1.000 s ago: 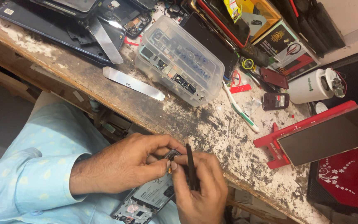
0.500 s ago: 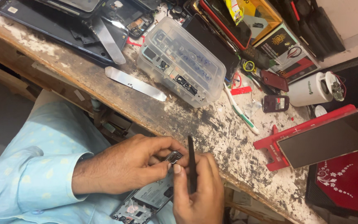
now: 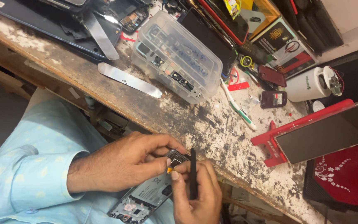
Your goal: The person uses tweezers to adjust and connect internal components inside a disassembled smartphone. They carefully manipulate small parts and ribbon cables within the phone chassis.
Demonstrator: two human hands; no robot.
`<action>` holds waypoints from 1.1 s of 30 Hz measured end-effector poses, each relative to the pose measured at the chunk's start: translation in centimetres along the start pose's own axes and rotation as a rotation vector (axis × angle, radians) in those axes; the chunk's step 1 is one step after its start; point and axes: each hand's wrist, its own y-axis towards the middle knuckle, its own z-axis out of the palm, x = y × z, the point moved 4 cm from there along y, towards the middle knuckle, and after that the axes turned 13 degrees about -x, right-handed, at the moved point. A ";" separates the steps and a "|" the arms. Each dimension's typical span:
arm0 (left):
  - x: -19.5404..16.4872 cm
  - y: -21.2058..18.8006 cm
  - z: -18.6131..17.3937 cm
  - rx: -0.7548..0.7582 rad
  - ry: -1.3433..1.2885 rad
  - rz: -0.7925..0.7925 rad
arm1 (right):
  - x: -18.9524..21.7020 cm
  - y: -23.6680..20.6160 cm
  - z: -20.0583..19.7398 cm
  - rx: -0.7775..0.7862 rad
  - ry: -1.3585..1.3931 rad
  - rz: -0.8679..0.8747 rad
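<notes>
An opened phone (image 3: 148, 197) lies in the person's lap below the counter (image 3: 212, 128) edge, its long axis running from lower left up to the right. The left hand (image 3: 123, 166) has its grip pinched on a small camera part (image 3: 178, 157) at the phone's upper end. The right hand (image 3: 197, 195) pinches a black spudger (image 3: 193, 172), held nearly upright, tip up.

Since a second ago the right hand (image 3: 197, 195) has tilted its black tool (image 3: 193, 174) more upright over the opened phone (image 3: 150, 195).
</notes>
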 end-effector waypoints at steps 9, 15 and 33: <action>-0.1 0.5 1.3 -0.031 0.183 -0.269 | -0.2 1.6 -2.7 -0.181 -0.064 0.103; -0.4 0.7 1.9 -0.030 0.217 -0.244 | 0.8 3.1 -2.9 -0.021 -0.015 0.069; 0.1 1.2 2.9 -0.037 0.056 -0.114 | 0.8 3.7 -2.5 0.005 0.076 0.324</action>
